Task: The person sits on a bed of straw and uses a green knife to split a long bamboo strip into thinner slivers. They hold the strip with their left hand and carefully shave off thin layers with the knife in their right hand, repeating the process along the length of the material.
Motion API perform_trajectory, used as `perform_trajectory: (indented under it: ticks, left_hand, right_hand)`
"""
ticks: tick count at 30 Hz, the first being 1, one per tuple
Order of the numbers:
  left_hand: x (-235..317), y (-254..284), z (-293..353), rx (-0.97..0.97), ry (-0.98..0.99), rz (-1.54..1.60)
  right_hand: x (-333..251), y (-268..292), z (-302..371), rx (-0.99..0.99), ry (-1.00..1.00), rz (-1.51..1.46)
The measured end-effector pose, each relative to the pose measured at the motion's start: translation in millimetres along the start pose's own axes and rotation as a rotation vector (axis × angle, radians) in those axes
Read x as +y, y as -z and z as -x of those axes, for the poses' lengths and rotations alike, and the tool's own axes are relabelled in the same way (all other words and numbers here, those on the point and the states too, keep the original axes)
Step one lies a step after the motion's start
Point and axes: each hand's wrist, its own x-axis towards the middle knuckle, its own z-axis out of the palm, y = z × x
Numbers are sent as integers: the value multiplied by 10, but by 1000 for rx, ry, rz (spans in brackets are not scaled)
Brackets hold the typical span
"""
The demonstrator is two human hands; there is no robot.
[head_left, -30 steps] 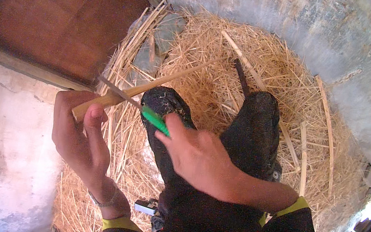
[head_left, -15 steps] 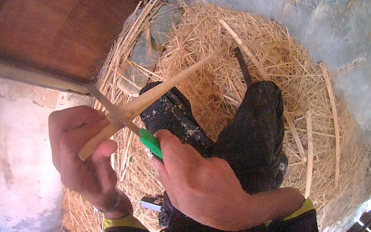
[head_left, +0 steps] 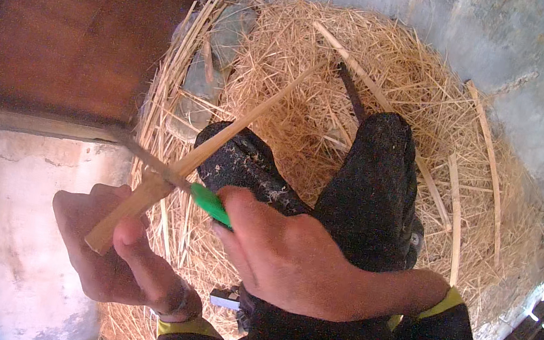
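My left hand (head_left: 102,276) is closed around the near end of a long, pale wooden strip (head_left: 232,128), its thumb pressed against it. The strip slants away up and to the right over my knee, narrowing toward its far end. In my right hand (head_left: 296,263) is a knife (head_left: 211,205) with a green handle. Its dark blade lies crosswise on the strip just beyond my left fingers, the tip blurred and pointing left. My right fingers wrap the handle and hide part of it.
Straw and shavings (head_left: 376,51) cover the floor around my dark-trousered legs (head_left: 364,192). More pale strips (head_left: 484,157) lie on the right. A dark stick (head_left: 350,91) sits beyond my knee. A brown panel (head_left: 73,32) and a pale wall (head_left: 15,222) stand close on the left.
My left hand and the strip's near end have moved down and to the left. My right hand and the knife have shifted slightly left, the blade still across the strip.
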Motion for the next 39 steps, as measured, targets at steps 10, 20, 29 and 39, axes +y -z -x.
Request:
perform_trajectory:
  ticks: [10, 20, 29, 39]
  left_hand:
    - [-29, 9, 38, 65, 133, -34]
    - [-80, 135, -53, -169, -238, 50]
    - [-250, 212, -26, -164, -241, -45]
    - [-88, 168, -94, -11, 84, -48]
  right_hand:
    - [759, -34, -82, 191, -155, 172]
    - [-102, 206, 67, -97, -144, 110]
    - [319, -179, -12, 137, 21, 357]
    - [223, -1, -93, 113, -129, -14]
